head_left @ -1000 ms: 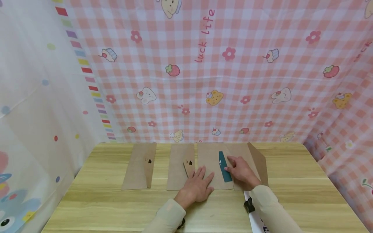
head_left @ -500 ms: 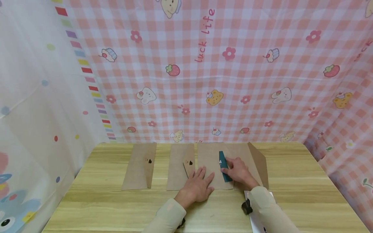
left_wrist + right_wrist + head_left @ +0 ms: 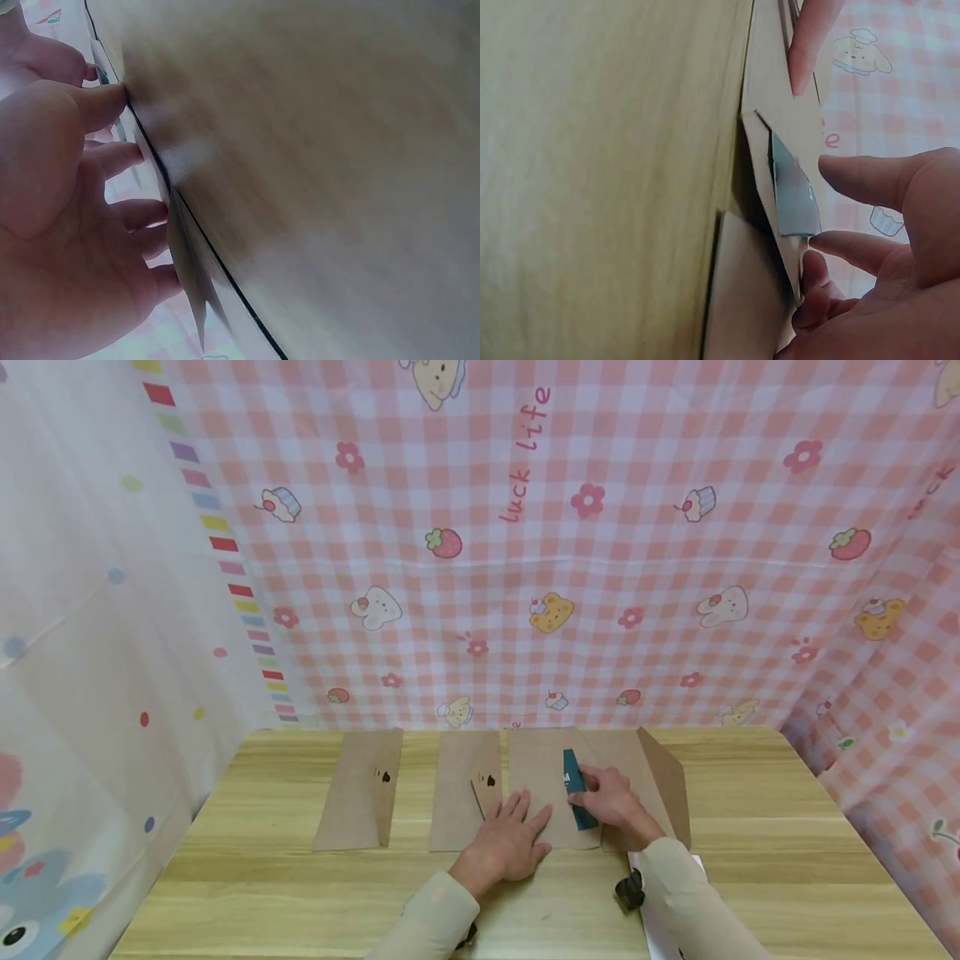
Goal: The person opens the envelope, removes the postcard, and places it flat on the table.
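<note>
My left hand lies spread, its fingertips on two brown kraft paper pieces. One is a folded sheet whose flap carries a small dark print; the other is a wider sheet. Upon the wider sheet sits a narrow teal piece with white lettering; whether it is a card or a flap I cannot tell. My right hand holds it between thumb and fingers. The right wrist view shows the teal piece tilted up beside the thumb and index finger. Part of it is hidden by the hand in the head view.
Another folded kraft sheet lies at the left. At the right, one more kraft sheet has a raised, angled side. White paper lies partly under the right forearm. A checked cloth hangs behind the wooden table.
My right thumb has moved left over the teal piece, and the fingers have closed in at its right edge. The right wrist has turned slightly. My left hand stays in place.
</note>
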### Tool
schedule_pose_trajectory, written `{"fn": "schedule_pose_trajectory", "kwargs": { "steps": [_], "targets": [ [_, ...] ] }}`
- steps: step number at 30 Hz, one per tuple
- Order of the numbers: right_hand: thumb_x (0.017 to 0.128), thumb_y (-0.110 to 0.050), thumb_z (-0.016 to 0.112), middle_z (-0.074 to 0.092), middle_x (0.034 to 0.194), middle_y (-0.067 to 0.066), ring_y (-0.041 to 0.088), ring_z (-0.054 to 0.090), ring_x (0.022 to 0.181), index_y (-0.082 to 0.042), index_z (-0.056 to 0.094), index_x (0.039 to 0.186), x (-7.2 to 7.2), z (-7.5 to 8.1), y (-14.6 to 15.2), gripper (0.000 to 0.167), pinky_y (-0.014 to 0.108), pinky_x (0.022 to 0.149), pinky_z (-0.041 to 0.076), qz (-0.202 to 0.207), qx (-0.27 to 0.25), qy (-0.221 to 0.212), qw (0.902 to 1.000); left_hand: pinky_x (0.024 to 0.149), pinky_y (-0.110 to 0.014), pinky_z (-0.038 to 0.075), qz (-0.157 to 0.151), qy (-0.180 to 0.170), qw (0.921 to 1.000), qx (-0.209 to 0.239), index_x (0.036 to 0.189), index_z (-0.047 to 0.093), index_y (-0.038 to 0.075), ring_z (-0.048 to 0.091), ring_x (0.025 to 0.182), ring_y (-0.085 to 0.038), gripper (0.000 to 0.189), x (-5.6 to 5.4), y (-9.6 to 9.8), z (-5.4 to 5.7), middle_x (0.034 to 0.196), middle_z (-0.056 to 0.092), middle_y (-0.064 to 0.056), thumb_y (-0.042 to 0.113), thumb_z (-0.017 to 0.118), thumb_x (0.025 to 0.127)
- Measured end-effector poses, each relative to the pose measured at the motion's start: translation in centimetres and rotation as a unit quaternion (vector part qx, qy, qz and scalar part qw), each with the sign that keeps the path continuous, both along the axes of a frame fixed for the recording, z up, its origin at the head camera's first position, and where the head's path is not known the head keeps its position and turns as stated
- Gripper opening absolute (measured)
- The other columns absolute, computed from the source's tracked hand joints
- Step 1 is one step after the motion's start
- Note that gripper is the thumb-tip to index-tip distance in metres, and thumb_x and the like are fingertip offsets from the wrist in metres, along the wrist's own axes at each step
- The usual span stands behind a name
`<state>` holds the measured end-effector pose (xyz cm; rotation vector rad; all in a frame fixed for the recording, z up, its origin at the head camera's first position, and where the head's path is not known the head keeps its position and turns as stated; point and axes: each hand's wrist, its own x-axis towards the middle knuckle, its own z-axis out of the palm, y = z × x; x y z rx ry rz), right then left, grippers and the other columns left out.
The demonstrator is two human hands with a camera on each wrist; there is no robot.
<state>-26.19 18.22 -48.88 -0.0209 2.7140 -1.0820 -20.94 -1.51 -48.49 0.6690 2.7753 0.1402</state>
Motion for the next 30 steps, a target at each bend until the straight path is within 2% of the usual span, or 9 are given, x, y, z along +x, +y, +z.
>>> {"fn": "schedule_pose_trajectory", "kwargs": {
  "steps": [5,9,15,21,25,30],
  "targets": [
    [0.091,-0.015,0.065,0.057,0.137,0.025,0.044,0.05,0.123,-0.006,0.048,0.147,0.2,0.16,-0.01,0.059,0.064,0.101,0.039,0.003,-0.014,0.013,0.9998,0.121,-0.048,0.02,-0.004,0.004,1.0,-0.002,0.156,0.032,0.028,0.02,0.152,-0.024,0.057,-0.01,0.01,-0.01,0.164,0.023,-0.01,0.045,0.045,0.103],
    [0.091,-0.01,0.063,0.061,0.131,0.025,0.038,0.057,0.118,-0.006,0.044,0.149,0.32,0.21,0.0,0.061,0.058,0.098,0.046,0.003,-0.043,0.013,0.999,0.121,-0.048,0.02,-0.007,0.009,0.9999,-0.003,0.156,0.033,0.028,0.021,0.152,-0.025,0.057,-0.05,-0.01,-0.02,0.164,0.024,-0.01,0.045,0.045,0.103],
    [0.091,-0.009,0.064,0.065,0.116,0.02,0.028,0.061,0.099,-0.006,0.041,0.151,0.37,0.08,0.03,0.064,0.049,0.09,0.052,-0.006,-0.05,0.014,0.9986,0.121,-0.048,0.021,-0.008,0.01,0.9999,-0.006,0.156,0.034,0.027,0.021,0.151,-0.024,0.056,0.01,-0.04,0.03,0.163,0.024,-0.011,0.044,0.045,0.103],
    [0.091,-0.01,0.064,0.064,0.106,0.014,0.024,0.057,0.091,-0.004,0.041,0.15,0.39,0.03,0.07,0.064,0.038,0.081,0.05,-0.012,-0.048,0.013,0.9987,0.121,-0.048,0.02,-0.006,0.007,1.0,-0.003,0.156,0.034,0.027,0.02,0.152,-0.025,0.056,0.01,-0.04,0.12,0.163,0.024,-0.011,0.044,0.045,0.104],
    [0.091,-0.009,0.064,0.059,0.092,0.011,0.022,0.053,0.081,-0.004,0.041,0.15,0.31,-0.04,-0.04,0.064,0.03,0.067,0.043,-0.018,-0.058,0.007,0.9981,0.121,-0.047,0.02,-0.006,0.007,1.0,-0.002,0.156,0.033,0.027,0.02,0.152,-0.025,0.056,0.0,-0.06,0.14,0.163,0.024,-0.011,0.044,0.045,0.104],
    [0.091,-0.007,0.063,0.052,0.083,0.007,0.02,0.049,0.074,-0.002,0.04,0.15,0.33,-0.15,-0.13,0.064,0.028,0.061,0.038,-0.015,-0.062,0.009,0.9979,0.121,-0.048,0.02,-0.005,0.005,1.0,-0.005,0.156,0.032,0.027,0.02,0.152,-0.024,0.057,0.03,0.01,0.14,0.164,0.024,-0.01,0.045,0.044,0.104]
  ]
}}
